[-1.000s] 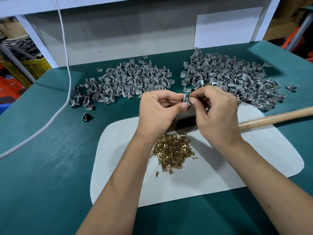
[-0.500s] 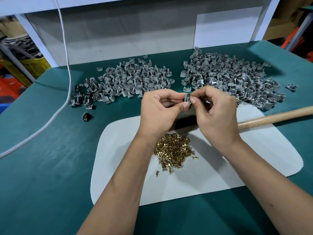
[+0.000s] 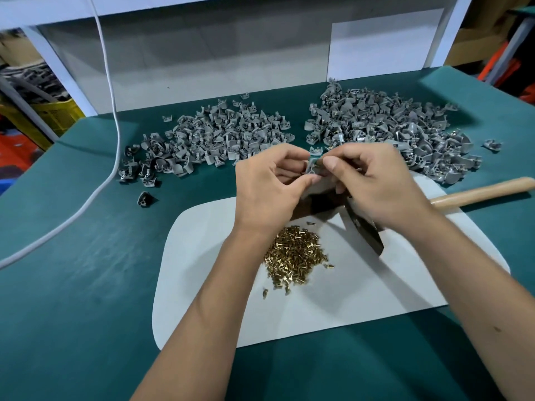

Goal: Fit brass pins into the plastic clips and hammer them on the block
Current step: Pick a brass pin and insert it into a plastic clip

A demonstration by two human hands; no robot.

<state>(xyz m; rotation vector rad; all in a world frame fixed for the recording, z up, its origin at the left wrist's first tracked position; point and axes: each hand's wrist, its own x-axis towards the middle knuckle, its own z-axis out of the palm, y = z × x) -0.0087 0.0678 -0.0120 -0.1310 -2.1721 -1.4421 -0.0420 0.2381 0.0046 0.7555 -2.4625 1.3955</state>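
Covering most of the view is the green table (image 3: 86,285), with a white mat (image 3: 202,285) lying on it near the front edge. Two grey clip heaps sit at the back, the left pile (image 3: 208,137) spread looser and the right pile (image 3: 390,131) heaped thicker, some brass glinting in that one. A hammer lies across the mat's right side, its wooden handle (image 3: 477,189) running off to the right and its dark head (image 3: 364,230) partly under the right wrist. A dark block (image 3: 318,202) sits mostly hidden below the hands. The pins (image 3: 295,256) sit in a loose heap on the mat, just below the left wrist. Both hands meet above the block: left hand (image 3: 266,186) pinches one clip (image 3: 312,166) between thumb and curled fingers, right hand (image 3: 373,180) has its thumb and fingertips closed on the same clip from the other side. Can't tell if there's a pin between the right fingers, too small
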